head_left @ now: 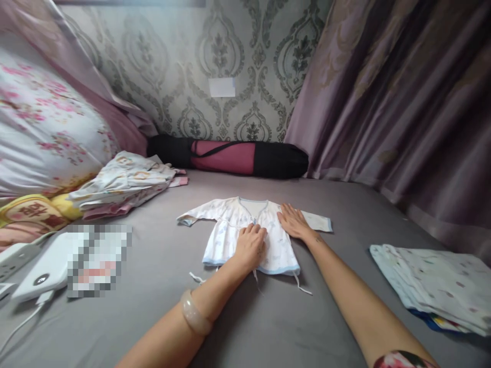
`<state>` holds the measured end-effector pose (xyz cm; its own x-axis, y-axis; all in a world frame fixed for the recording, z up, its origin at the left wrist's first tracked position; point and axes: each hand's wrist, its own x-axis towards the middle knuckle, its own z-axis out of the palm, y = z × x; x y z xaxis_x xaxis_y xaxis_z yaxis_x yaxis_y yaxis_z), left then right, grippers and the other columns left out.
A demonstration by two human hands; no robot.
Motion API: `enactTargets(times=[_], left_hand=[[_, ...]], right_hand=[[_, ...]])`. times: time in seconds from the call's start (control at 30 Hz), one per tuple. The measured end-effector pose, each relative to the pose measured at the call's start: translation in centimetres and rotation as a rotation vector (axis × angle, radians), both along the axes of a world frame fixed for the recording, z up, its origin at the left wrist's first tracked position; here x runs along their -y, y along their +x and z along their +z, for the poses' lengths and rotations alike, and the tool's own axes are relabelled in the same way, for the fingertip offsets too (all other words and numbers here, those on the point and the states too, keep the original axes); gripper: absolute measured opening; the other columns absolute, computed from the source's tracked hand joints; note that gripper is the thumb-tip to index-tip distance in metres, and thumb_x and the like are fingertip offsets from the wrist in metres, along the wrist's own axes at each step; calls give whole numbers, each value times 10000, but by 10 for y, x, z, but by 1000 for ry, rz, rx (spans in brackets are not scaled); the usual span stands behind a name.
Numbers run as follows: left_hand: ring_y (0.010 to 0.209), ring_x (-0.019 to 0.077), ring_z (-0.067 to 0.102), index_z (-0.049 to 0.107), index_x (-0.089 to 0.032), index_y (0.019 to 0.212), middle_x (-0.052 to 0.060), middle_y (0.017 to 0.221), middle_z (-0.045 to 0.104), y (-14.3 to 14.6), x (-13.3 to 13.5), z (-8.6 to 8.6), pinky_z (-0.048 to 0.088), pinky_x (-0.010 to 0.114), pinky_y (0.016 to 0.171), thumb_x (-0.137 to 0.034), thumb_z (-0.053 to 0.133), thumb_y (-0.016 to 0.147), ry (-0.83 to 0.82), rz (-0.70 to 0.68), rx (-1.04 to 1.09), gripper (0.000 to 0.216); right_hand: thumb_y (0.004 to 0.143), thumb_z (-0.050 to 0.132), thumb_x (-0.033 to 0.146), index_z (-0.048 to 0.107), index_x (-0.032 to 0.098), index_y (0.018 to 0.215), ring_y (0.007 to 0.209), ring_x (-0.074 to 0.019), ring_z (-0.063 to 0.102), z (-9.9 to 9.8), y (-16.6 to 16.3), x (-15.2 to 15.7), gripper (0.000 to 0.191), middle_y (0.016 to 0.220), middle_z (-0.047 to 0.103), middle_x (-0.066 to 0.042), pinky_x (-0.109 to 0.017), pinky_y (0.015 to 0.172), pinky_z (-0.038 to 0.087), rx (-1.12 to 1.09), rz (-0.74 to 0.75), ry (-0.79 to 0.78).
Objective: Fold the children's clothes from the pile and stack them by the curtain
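A white baby shirt (226,230) with light blue trim and a faint blue print lies spread on the grey bedsheet, neck opening away from me. Its sleeves stretch out to both sides, and thin white ties trail from the lower hem. My left hand (251,244) rests on the middle of the shirt's front, its fingers a little bent and partly foreshortened. Lying flat near the right shoulder and sleeve is my right hand (293,221), fingers extended. Both palms are hidden, as is the cloth under them.
Folded baby clothes (441,286) lie at the right, and a clothes pile (126,179) at the left. A white power bank (49,266) with a cable, a power strip (17,258) and a blurred item (100,260) sit nearer left. A long black-and-maroon bag (226,156) lies along the wall.
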<state>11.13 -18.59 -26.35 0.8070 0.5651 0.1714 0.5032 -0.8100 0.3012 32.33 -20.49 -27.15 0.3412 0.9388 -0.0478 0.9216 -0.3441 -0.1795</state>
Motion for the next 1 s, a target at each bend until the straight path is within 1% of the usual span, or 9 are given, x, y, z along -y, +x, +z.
enactTargets(times=[0.13, 0.3, 0.43, 0.5, 0.57, 0.67, 0.77, 0.87, 1.0], left_hand=[[995, 209, 615, 559, -161, 1179, 105, 1170, 620, -5, -22, 13, 471, 334, 896, -145, 465, 846, -175, 28, 191, 347], [930, 187, 632, 626, -171, 1072, 84, 1077, 665, -41, -82, 36, 495, 298, 858, -220, 495, 853, -203, 264, 439, 260], [971, 217, 631, 617, -137, 1105, 116, 1066, 666, -101, -131, 45, 485, 302, 862, -234, 501, 844, -160, 609, 331, 303], [988, 233, 630, 601, -127, 1123, 125, 1070, 662, -130, -148, 43, 479, 296, 844, -212, 526, 812, -186, 747, 226, 331], [963, 234, 637, 589, -140, 1123, 113, 1052, 664, -153, -157, 40, 481, 280, 795, -217, 574, 770, -241, 826, 152, 361], [869, 224, 649, 591, -164, 1077, 75, 943, 671, -168, -161, 34, 477, 257, 695, -334, 659, 722, -366, 860, 101, 400], [740, 201, 636, 603, -164, 979, 36, 793, 646, -168, -159, 30, 445, 238, 591, -424, 709, 669, -458, 853, 62, 418], [620, 168, 593, 608, -162, 847, 6, 655, 593, -162, -158, 27, 395, 227, 519, -373, 705, 675, -512, 832, 21, 289], [567, 157, 567, 601, -173, 740, -5, 575, 557, -157, -158, 21, 371, 222, 497, -286, 692, 670, -496, 850, 72, 161]], right_hand=[[980, 138, 418, 222, 66, 1502, 1447, -233, 148, -12, 3, -2, 635, 1567, 205, -112, -461, 1166, 107, 101, -10, -28], [977, 129, 435, 211, 77, 1506, 1449, -238, 141, -13, 5, -4, 644, 1573, 190, -114, -459, 1163, 122, 113, -3, -64], [973, 198, 436, 247, 91, 1494, 1440, -262, 178, 0, 7, -11, 627, 1567, 211, -134, -477, 1147, 169, 72, -5, -101], [957, 294, 415, 338, 110, 1457, 1404, -286, 276, 12, 5, -17, 588, 1535, 292, -156, -477, 1119, 236, 47, -29, -149], [934, 379, 361, 428, 125, 1404, 1350, -302, 370, 23, -3, -26, 528, 1479, 385, -173, -467, 1084, 295, 45, -62, -156], [925, 412, 268, 497, 114, 1344, 1305, -287, 434, 35, -29, -45, 455, 1412, 469, -182, -398, 1062, 333, 36, -55, -8], [926, 401, 190, 545, 96, 1296, 1280, -240, 467, 40, -72, -69, 408, 1363, 528, -164, -300, 1053, 335, -107, -11, 173], [926, 396, 159, 592, 110, 1242, 1223, -201, 522, 39, -115, -94, 376, 1274, 611, -122, -254, 1021, 358, -224, 28, 236], [935, 368, 155, 610, 139, 1215, 1152, -160, 571, 30, -158, -117, 371, 1213, 650, -85, -209, 968, 393, -270, 43, 261]])
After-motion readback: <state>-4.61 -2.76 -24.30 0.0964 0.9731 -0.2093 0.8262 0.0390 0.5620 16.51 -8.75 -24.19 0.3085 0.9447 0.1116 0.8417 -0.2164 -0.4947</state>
